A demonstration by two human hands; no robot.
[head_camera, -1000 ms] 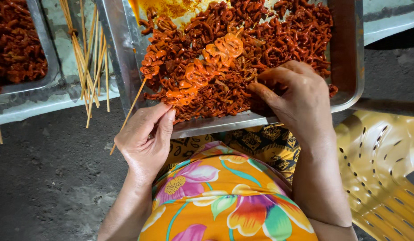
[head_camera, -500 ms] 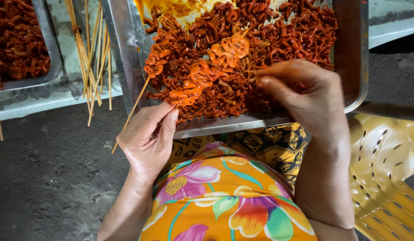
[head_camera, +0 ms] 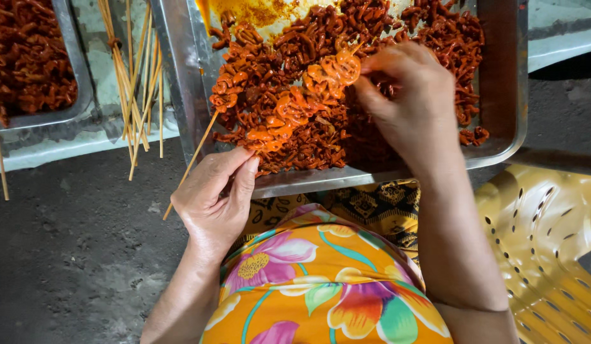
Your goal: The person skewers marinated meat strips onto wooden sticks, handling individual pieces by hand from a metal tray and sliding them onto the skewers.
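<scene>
The head view looks straight down at a person's two hands over a metal tray (head_camera: 502, 83) heaped with red-orange marinated pieces (head_camera: 429, 38). The left hand (head_camera: 216, 197) has its fingers closed around the lower end of a thin skewer (head_camera: 196, 156), which slants up and to the right into the tray. Threaded on it is a row of orange pieces (head_camera: 289, 111) lying on top of the heap. The right hand (head_camera: 407, 102) pinches the top piece (head_camera: 343, 67) between thumb and fingertips — right at the skewer's upper end. To the left, loose bamboo sticks (head_camera: 133, 70) lie between this tray and a second tray (head_camera: 75, 76) of the same food. A yellow plastic chair (head_camera: 544, 248) sits at lower right — beside the person's flowered clothing (head_camera: 321, 286).
</scene>
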